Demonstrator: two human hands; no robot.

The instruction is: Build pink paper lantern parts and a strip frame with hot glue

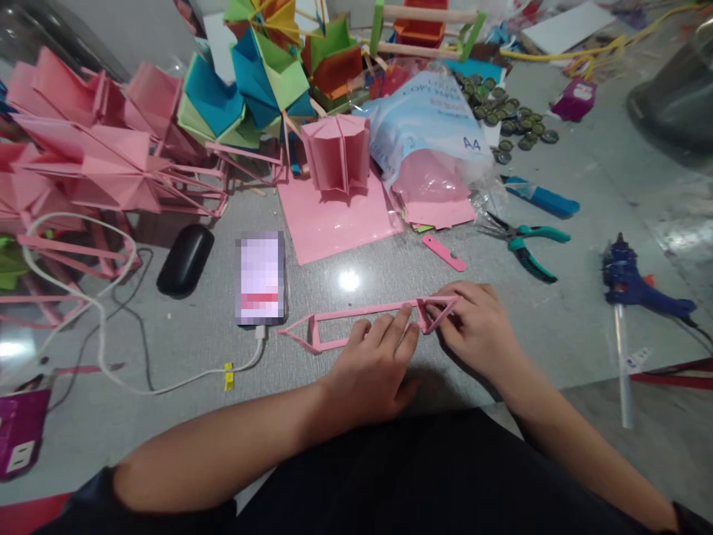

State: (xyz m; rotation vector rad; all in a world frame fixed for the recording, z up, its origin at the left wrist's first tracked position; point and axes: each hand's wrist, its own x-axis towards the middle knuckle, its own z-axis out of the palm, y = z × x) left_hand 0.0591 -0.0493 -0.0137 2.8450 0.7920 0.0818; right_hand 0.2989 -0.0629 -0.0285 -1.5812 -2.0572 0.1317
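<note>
Just right of the phone [260,278], both the left hand [372,364] and right hand [480,327] pinch the pink stick frame [356,318], whose thin joints look liable to snap if squeezed harder.

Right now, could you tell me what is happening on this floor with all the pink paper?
A person sits with both hands on a long pink stick frame lying on the grey floor. The left hand presses its middle, while the right hand pinches the triangular end. A phone on a white cable lies beside the frame's far tip. Folded pink paper models, teal pliers and a blue glue gun lie around.
</note>
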